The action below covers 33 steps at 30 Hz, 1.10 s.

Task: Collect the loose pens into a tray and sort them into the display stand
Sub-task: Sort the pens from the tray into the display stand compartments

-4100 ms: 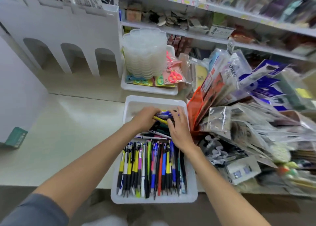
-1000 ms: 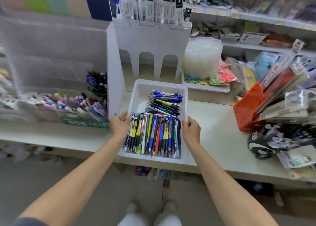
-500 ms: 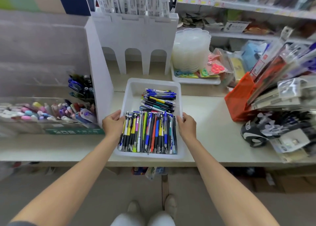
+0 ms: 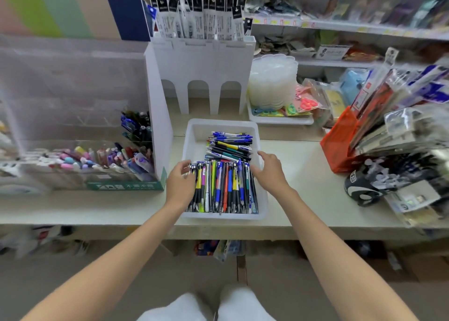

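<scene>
A white tray (image 4: 196, 138) of pens (image 4: 222, 184) sits on the table (image 4: 303, 175), its near rim close to the table's front edge. The left hand (image 4: 181, 186) lies over the tray's left rim, fingers curled at the outermost pens; whether it pinches one cannot be told. The right hand (image 4: 269, 172) hovers spread over the right rim. The display stand (image 4: 159, 116) stands just beside at 9 o'clock. Bare table runs toward an orange basket (image 4: 337, 146) at 3 o'clock.
</scene>
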Tool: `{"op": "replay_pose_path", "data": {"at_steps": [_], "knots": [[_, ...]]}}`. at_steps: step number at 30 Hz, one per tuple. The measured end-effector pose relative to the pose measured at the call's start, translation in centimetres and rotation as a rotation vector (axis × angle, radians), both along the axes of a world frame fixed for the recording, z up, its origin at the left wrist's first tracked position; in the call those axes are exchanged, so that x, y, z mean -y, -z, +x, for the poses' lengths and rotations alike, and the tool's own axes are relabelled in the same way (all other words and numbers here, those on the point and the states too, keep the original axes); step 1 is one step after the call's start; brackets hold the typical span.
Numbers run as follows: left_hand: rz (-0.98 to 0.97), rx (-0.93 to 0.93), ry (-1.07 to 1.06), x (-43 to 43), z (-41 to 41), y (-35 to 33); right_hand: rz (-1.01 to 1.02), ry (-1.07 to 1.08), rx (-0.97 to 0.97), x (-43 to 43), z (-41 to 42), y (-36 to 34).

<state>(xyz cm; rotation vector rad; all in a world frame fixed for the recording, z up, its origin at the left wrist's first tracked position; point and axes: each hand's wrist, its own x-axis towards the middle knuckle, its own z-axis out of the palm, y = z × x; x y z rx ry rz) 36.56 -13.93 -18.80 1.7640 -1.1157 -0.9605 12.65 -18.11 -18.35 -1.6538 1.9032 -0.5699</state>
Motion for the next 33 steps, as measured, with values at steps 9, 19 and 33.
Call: {"op": "replay_pose_path", "data": {"at_steps": [9,19,33], "knots": [[0.192,0.383,0.126,0.4,-3.3,1.0,-0.132,-0.157,0.011,-1.7,1.7,1.3],[0.271,0.658,0.049,-0.4,-4.4,1.9,-0.204,-0.415,-0.193,-2.7,0.9,4.1],[0.355,0.765,-0.033,1.0,-5.4,1.2,-0.119,-0.430,-0.251,-2.9,1.4,4.7]]}}
